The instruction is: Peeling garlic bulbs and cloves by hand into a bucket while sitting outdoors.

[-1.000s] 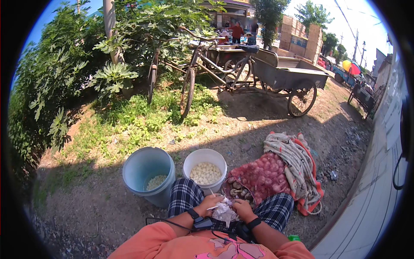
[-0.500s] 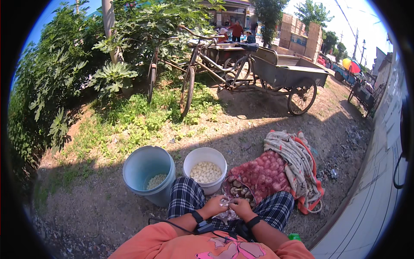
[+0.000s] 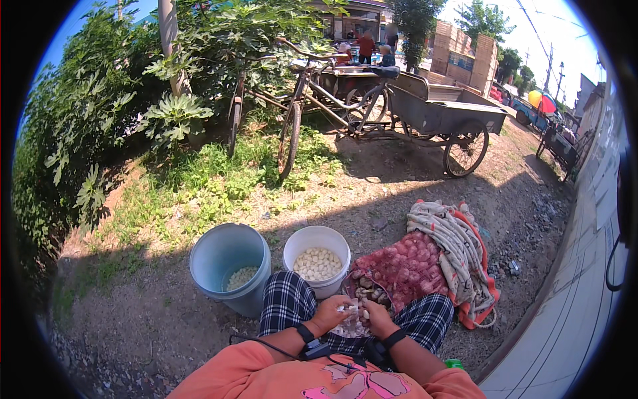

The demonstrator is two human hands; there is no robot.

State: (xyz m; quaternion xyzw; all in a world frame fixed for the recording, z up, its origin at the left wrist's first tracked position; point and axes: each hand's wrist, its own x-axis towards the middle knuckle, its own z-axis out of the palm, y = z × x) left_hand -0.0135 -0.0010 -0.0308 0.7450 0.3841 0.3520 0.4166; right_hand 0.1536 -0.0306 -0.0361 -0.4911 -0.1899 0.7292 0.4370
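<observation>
**Garlic held over the lap, between two buckets and a sack**

The person sits on bare ground with knees apart in checked trousers. Both hands meet over the lap: the left hand [image 3: 330,312] and the right hand [image 3: 379,318] each have a grip pinched on a small pale garlic piece [image 3: 350,310] between them, with papery white skins [image 3: 349,328] heaped just below. Ahead of the knees stands a white bucket [image 3: 318,241] holding peeled cloves [image 3: 318,263]; just beside it, to the left, a blue-grey bucket [image 3: 226,249] with a few pale bits at the bottom. To the right lies a red mesh sack [image 3: 409,269] of garlic bulbs, against a bundled cloth [image 3: 455,243]. Farther off stands a cargo tricycle [image 3: 425,113].
</observation>
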